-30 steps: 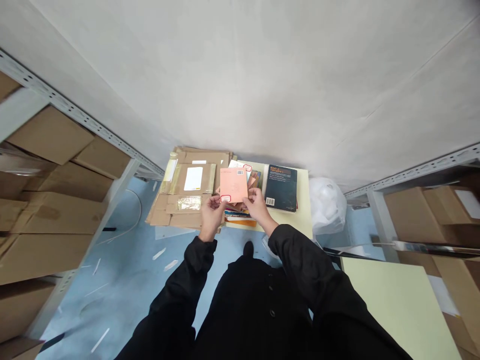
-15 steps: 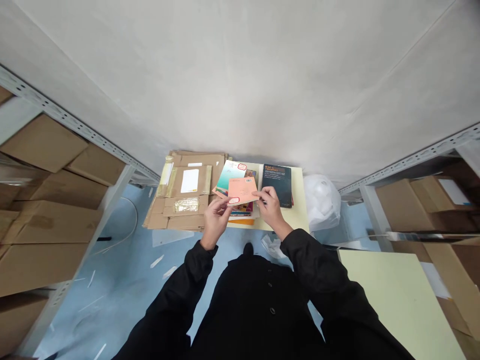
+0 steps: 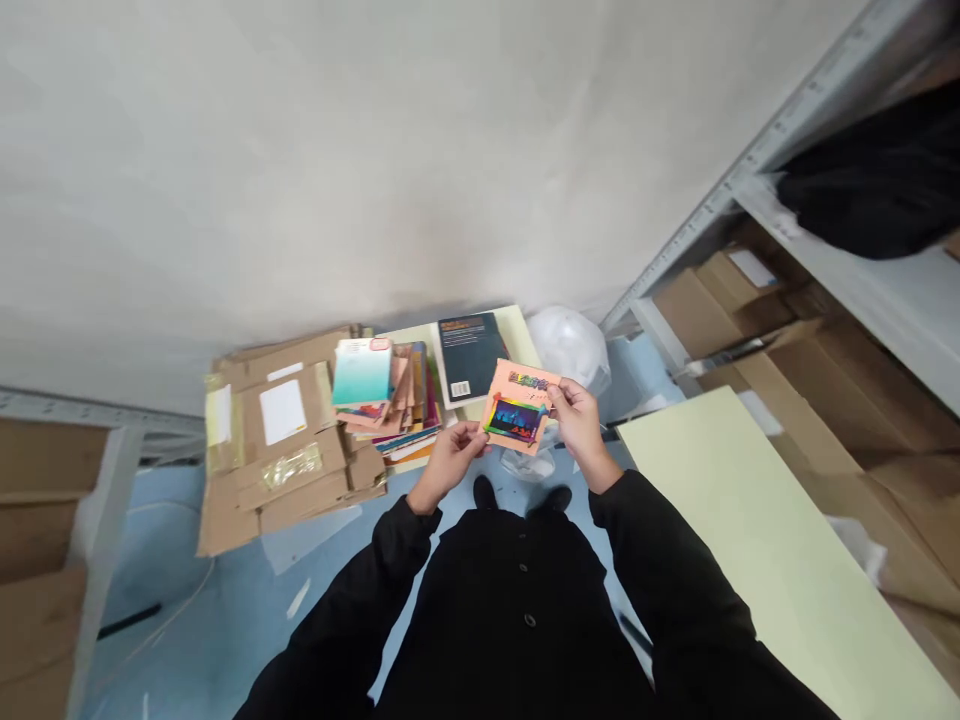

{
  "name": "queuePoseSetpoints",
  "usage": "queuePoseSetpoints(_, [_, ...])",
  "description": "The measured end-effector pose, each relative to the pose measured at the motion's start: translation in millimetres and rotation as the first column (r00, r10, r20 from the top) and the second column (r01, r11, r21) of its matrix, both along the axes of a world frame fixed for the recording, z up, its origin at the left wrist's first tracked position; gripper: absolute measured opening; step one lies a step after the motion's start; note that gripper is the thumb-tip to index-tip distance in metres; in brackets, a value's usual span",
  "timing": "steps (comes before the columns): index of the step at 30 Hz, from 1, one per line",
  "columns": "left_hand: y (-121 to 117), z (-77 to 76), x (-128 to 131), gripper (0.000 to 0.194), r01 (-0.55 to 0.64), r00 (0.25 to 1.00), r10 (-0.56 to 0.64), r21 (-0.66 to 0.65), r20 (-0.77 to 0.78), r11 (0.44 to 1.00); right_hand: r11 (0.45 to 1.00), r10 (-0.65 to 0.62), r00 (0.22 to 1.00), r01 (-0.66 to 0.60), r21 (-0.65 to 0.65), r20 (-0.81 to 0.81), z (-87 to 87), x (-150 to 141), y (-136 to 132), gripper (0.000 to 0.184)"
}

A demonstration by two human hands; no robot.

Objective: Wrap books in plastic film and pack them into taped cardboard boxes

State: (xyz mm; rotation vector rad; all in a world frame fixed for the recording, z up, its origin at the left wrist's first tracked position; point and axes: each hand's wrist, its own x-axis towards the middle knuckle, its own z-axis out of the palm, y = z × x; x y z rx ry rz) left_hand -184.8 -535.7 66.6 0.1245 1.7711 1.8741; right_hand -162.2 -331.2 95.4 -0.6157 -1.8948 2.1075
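A thin orange booklet point(image 3: 517, 407) with a dark, colourful picture on its cover is held up between both hands. My left hand point(image 3: 454, 455) pinches its lower left corner. My right hand point(image 3: 576, 415) grips its right edge, thumb on the cover. To the left, a teal-and-white book point(image 3: 363, 372) tops a pile of books and booklets point(image 3: 421, 400). Just behind the held booklet lies a dark book point(image 3: 472, 352), its barcode showing, on the pale yellow table point(image 3: 517, 325).
Flattened cardboard point(image 3: 300, 510) with tape and white labels is stacked at the left. A white plastic bag point(image 3: 570, 345) sits beyond the table's right end. A second pale yellow table point(image 3: 750, 510) stands at right, beside shelves of cardboard boxes point(image 3: 847, 400).
The orange booklet has moved right, away from the pile, and now shows its picture cover instead of its barcode side. The view has turned to the right.
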Motion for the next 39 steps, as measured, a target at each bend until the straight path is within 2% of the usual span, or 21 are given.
queuePoseSetpoints(3, [27,-5.3,16,0.042,0.094,0.991,-0.093,-0.008,0.092,0.996,0.992,-0.12,0.992,0.121,-0.035,0.042,-5.1,29,30,0.038])
queuePoseSetpoints(7, [66,-2.3,32,0.041,0.236,0.967,-0.231,-0.036,0.109,0.971,0.957,-0.286,0.955,0.29,-0.03,0.08,-13.1,74,68,0.047])
queuePoseSetpoints(13, [129,1.7,67,0.037,0.397,0.914,-0.39,-0.056,0.114,0.916,0.916,-0.397,0.911,0.402,-0.02,0.112,-16.6,143,129,0.047])
queuePoseSetpoints(19, [199,3.1,120,0.042,0.477,0.868,-0.459,-0.062,0.189,0.877,0.868,-0.485,0.867,0.493,-0.056,0.117,-16.6,215,193,0.044])
queuePoseSetpoints(24, [257,-6.0,163,0.058,0.484,0.866,-0.461,-0.097,0.192,0.87,0.803,-0.566,0.812,0.582,-0.128,0.144,-21.9,281,240,0.042])
queuePoseSetpoints(26, [279,-10.8,178,0.059,0.498,0.861,-0.477,-0.102,0.174,0.861,0.764,-0.612,0.778,0.628,-0.145,0.145,-25.0,307,253,0.042])
queuePoseSetpoints(31, [326,-14.9,209,0.047,0.558,0.826,-0.541,-0.092,0.158,0.825,0.696,-0.682,0.719,0.694,-0.184,0.135,-33.0,359,275,0.037])
queuePoseSetpoints(36, [358,-11.6,222,0.046,0.614,0.781,-0.589,-0.085,0.205,0.785,0.612,-0.75,0.647,0.758,-0.227,0.139,-40.9,390,284,0.03])
queuePoseSetpoints(39, [371,-12.8,223,0.048,0.636,0.759,-0.605,-0.078,0.24,0.768,0.603,-0.764,0.635,0.765,-0.224,0.111,-46.9,401,288,0.029])
